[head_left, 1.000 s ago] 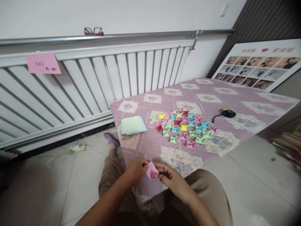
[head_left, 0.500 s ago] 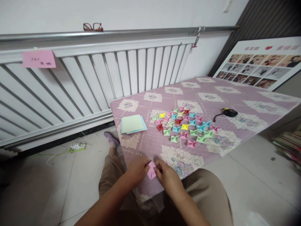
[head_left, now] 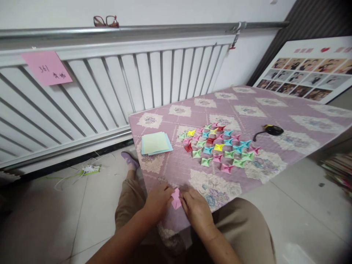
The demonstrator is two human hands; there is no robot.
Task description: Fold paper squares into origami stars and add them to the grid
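Observation:
Between my hands, at the near corner of the table, is a small folded pink paper [head_left: 176, 200]. My left hand [head_left: 160, 200] grips its left side with bent fingers. On its right side my right hand [head_left: 194, 206] pinches the edge between thumb and fingers. Beyond them, several folded paper stars [head_left: 218, 147] in pink, green, blue, yellow and red stand in slanting rows. To the left lies a stack of square paper sheets [head_left: 156, 143], pale green on top with blue and a bit of red beneath.
A flowered pink cloth covers the table [head_left: 170, 168]. A black and yellow object with a strap [head_left: 272, 130] lies at the right. Behind stands a white radiator [head_left: 154, 77] with a pink note [head_left: 47, 68]; glasses [head_left: 106, 21] rest on the pipe above. A power strip [head_left: 90, 169] is on the floor.
The pink paper has become narrower, its sides pressed inward between my fingers. My right hand has turned slightly over it. The camera view has shifted a little.

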